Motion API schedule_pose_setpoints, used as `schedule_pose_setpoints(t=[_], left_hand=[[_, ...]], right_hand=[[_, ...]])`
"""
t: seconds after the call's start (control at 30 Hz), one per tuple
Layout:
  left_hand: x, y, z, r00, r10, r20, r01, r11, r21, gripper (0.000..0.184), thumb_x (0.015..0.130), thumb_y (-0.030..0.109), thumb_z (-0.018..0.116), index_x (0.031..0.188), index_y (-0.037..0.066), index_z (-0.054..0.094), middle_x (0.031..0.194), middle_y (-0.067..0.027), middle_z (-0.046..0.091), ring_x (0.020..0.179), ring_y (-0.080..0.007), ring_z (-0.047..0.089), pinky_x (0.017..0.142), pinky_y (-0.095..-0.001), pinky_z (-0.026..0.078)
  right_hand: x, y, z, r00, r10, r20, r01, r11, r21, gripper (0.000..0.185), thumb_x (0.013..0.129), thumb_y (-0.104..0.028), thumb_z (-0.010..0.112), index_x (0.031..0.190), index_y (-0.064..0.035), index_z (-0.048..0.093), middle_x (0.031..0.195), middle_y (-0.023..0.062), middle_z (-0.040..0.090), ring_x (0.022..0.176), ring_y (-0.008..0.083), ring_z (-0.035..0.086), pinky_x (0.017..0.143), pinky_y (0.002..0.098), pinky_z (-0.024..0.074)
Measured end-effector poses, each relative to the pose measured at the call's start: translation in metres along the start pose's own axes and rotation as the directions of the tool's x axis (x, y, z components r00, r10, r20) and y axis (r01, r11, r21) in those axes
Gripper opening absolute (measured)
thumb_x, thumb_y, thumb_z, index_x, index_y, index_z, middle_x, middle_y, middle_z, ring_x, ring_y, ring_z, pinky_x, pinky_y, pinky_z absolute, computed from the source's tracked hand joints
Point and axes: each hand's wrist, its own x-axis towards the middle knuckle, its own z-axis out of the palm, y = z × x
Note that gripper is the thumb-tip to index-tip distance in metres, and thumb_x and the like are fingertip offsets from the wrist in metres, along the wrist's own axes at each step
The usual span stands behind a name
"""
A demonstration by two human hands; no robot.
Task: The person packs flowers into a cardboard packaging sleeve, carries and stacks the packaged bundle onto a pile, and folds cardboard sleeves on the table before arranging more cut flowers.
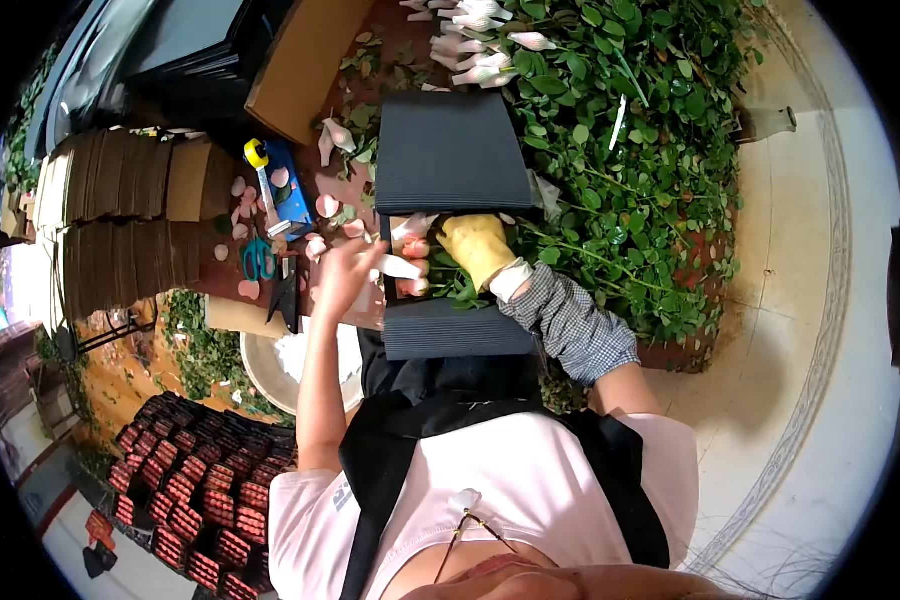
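Note:
My bare left hand [345,275] is at the left of a row of peach-pink roses [412,287], its fingertips closed at the narrow end of a white bud sleeve [400,267]. A yellow glove covers my right hand [475,250], which curls over the leafy rose stems [465,293] just right of the blooms; its fingertips are partly hidden. The roses lie between two parts of a dark corrugated sheet, the far panel [453,150] and the near panel [460,333]. Another pale sleeve [413,228] covers a bloom at the row's far end.
Leafy rose stems [620,180] heap on the right, with sleeved buds [475,45] beyond. Teal scissors [259,260], a yellow tape roll [256,153] on a blue object, and loose petals [327,206] lie left. Cardboard stacks [120,180] and a white basin [260,365] stand further left.

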Motion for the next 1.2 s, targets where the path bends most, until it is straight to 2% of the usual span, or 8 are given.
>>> schedule_pose_setpoints(t=[0.07,0.23,0.37,0.47,0.6,0.83,0.97,1.2], left_hand=[[0.020,0.010,0.036,0.998,-0.031,-0.062,0.036,0.996,0.077,0.033,0.092,0.028,0.066,0.095,-0.005,0.067,0.083,-0.0247,0.067,0.072,-0.0364,0.062,0.070,-0.0410,0.049],[0.011,-0.001,0.030,0.995,0.053,-0.084,-0.064,0.989,-0.133,0.024,0.091,0.018,0.060,0.090,-0.006,0.063,0.065,-0.0119,0.055,0.066,-0.0095,0.049,0.059,-0.0309,0.042],[-0.057,-0.023,-0.065,0.989,-0.123,-0.087,0.116,0.990,-0.080,0.018,0.090,0.012,0.059,0.086,-0.005,0.062,0.065,-0.0034,0.051,0.070,-0.0052,0.043,0.060,-0.0277,0.041],[-0.129,-0.107,-0.098,0.913,-0.407,-0.030,0.396,0.866,0.305,0.042,0.081,0.032,0.073,0.095,-0.007,0.070,0.081,-0.0205,0.070,0.087,-0.0326,0.069,0.083,-0.0423,0.051],[-0.180,-0.177,-0.122,0.757,-0.606,-0.243,0.651,0.668,0.360,0.102,0.073,0.059,0.079,0.145,0.001,0.037,0.132,-0.0264,0.055,0.123,-0.0401,0.053,0.099,-0.0447,0.046],[-0.073,-0.058,-0.023,0.971,-0.220,-0.094,0.226,0.973,0.048,0.023,0.093,0.017,0.063,0.094,-0.005,0.069,0.069,-0.0120,0.068,0.061,-0.0151,0.065,0.060,-0.0309,0.048],[-0.023,-0.014,0.035,0.998,-0.038,-0.050,0.043,0.993,0.108,0.029,0.092,0.021,0.064,0.108,-0.001,0.070,0.084,-0.0169,0.073,0.076,-0.0233,0.071,0.070,-0.0338,0.053],[-0.012,-0.015,0.052,0.999,0.007,-0.048,0.007,0.957,0.289,0.028,0.091,0.013,0.058,0.117,0.006,0.068,0.108,-0.0192,0.068,0.097,-0.0387,0.065,0.083,-0.0439,0.051]], right_hand=[[0.006,-0.001,0.002,0.997,0.073,0.023,-0.073,0.997,-0.029,0.029,0.087,-0.033,0.063,0.074,-0.0080,0.071,0.070,0.0096,0.069,0.065,0.0280,0.068,0.061,0.0405,0.0542],[0.010,-0.004,-0.017,0.939,0.208,0.274,-0.201,0.978,-0.054,0.027,0.092,-0.028,0.056,0.096,-0.0103,0.076,0.098,0.0126,0.074,0.090,0.0276,0.072,0.076,0.0407,0.0571],[0.010,0.003,-0.006,0.974,0.133,0.183,-0.133,0.991,-0.012,0.028,0.091,-0.030,0.056,0.090,-0.0104,0.076,0.096,0.0116,0.074,0.086,0.0280,0.072,0.074,0.0414,0.0568],[0.000,0.016,0.010,0.995,-0.040,-0.086,0.046,0.996,0.074,0.030,0.087,-0.035,0.066,0.079,-0.0068,0.071,0.070,0.0111,0.068,0.062,0.0290,0.067,0.058,0.0418,0.0536],[-0.012,0.020,-0.007,0.970,-0.171,-0.173,0.195,0.972,0.131,0.026,0.089,-0.032,0.065,0.083,-0.0065,0.067,0.071,0.0114,0.068,0.066,0.0302,0.067,0.061,0.0443,0.0530],[-0.026,-0.015,-0.063,0.956,-0.285,-0.077,0.295,0.913,0.281,0.019,0.087,-0.026,0.066,0.100,-0.0129,0.069,0.079,0.0086,0.070,0.072,0.0303,0.067,0.066,0.0423,0.0523],[-0.024,-0.023,-0.053,0.967,-0.254,-0.022,0.255,0.961,0.104,0.014,0.085,-0.019,0.062,0.079,-0.0075,0.065,0.070,0.0101,0.068,0.067,0.0276,0.069,0.059,0.0424,0.0525],[-0.007,-0.036,-0.024,0.929,-0.117,0.352,0.127,0.992,-0.005,0.032,0.087,-0.032,0.065,0.105,-0.0058,0.065,0.089,0.0137,0.072,0.085,0.0295,0.071,0.073,0.0412,0.0545]])
